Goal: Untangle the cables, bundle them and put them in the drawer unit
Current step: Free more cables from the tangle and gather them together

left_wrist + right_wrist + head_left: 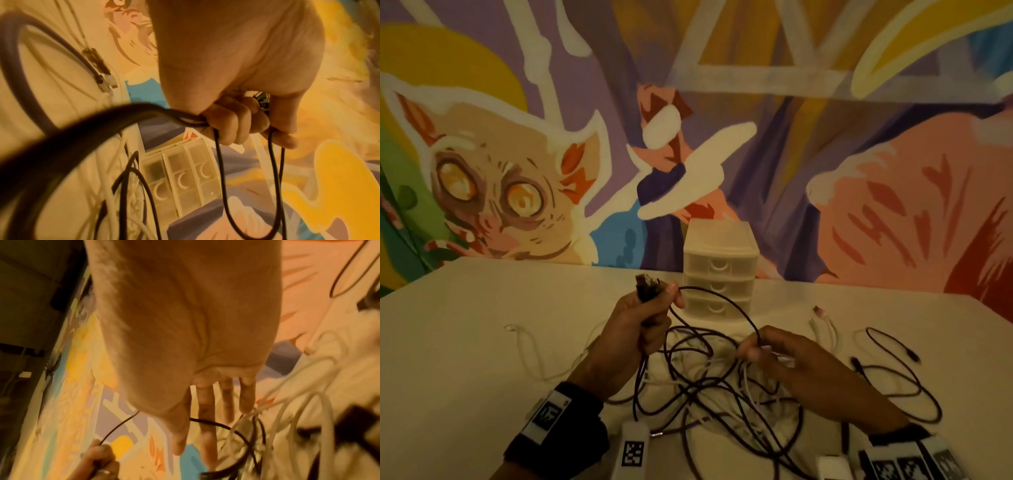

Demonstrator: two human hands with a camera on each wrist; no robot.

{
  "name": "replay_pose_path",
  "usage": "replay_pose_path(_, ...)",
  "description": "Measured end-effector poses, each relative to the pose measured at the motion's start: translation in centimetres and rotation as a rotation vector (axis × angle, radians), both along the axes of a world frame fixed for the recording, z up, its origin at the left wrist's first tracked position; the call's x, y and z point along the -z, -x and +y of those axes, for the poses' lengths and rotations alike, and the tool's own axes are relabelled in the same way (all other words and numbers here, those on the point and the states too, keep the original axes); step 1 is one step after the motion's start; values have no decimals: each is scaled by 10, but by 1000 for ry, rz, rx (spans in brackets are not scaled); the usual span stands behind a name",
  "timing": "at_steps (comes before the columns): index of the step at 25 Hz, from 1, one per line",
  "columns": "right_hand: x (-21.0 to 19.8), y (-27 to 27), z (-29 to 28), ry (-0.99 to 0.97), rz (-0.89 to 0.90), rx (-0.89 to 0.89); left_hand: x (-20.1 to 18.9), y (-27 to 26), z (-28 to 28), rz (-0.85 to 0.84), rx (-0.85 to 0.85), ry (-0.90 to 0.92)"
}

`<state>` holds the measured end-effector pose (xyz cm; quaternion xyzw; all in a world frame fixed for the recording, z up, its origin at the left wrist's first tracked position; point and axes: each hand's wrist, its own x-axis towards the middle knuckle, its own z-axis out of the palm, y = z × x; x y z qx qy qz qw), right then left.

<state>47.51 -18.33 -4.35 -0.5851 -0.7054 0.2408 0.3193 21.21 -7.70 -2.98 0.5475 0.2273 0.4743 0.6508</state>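
Observation:
A tangle of dark and white cables [709,387] lies on the white table [465,342] in front of me. My left hand [661,308] is raised over it and grips the plug ends [645,286] of a dark cable [756,334] in a fist; the left wrist view shows the fingers [236,123] curled round several dark strands. From there the cable arcs right to my right hand [756,347], which pinches it between thumb and forefinger just above the tangle. The white three-drawer unit [720,270] stands behind the hands with all drawers closed.
A loose white cable [823,325] and another dark cable [907,383] lie to the right of the tangle. A thin white cable [524,342] trails off to the left. A painted mural wall rises behind the table's far edge.

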Motion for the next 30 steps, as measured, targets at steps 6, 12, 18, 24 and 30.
replay_pose_path(6,-50,-2,-8,-637,489,366,-1,0,8,-56,-97,52)
replay_pose_path(12,-17,29,10,-237,118,193,8,-15,-1,416,-180,-186)
replay_pose_path(18,-12,35,10,-182,200,185,13,-27,-8,520,-76,-306)
replay_pose_path(24,-45,23,4,28,0,-77,6,-21,-3,250,-432,-238)
replay_pose_path(30,-98,-20,8,178,-453,-182,0,-24,-4,115,-499,-234)
